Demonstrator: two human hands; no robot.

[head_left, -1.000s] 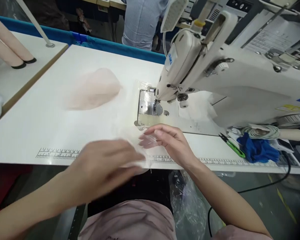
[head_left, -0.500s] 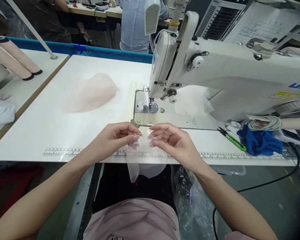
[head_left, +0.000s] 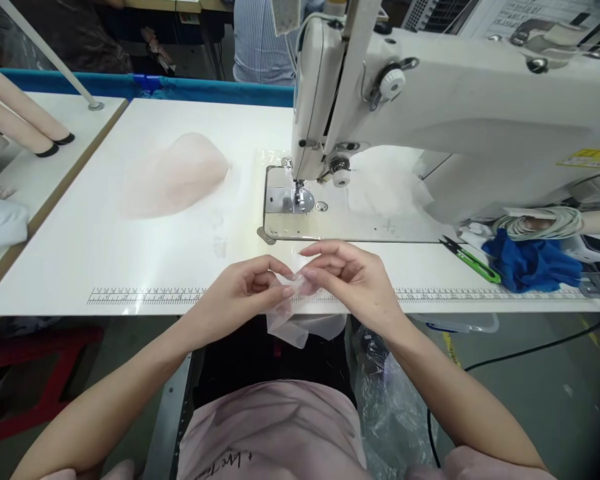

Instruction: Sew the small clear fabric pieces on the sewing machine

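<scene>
My left hand (head_left: 253, 290) pinches a piece of thin, see-through whitish fabric (head_left: 300, 327) between thumb and fingers. Close beside it, my right hand (head_left: 347, 280) pinches the same fabric at its upper edge, so the fingertips of both hands nearly meet. The fabric hangs down over the table's front edge toward my lap. Just beyond my hands is the sewing machine's needle and presser foot (head_left: 299, 193), above a metal needle plate. A sheer pale pink fabric piece (head_left: 180, 177) lies flat on the table to the left.
The white sewing machine (head_left: 440, 100) fills the right side. Green thread snips (head_left: 473, 262), a blue cloth (head_left: 533, 263) and a coiled cord (head_left: 545, 223) lie at the right. A printed ruler (head_left: 145, 295) runs along the front edge. White fabric (head_left: 385, 183) sits under the machine arm.
My hands have come closer together, and the fabric between them is now bunched and drawn up at the fingertips. The camera view has shifted a little.
</scene>
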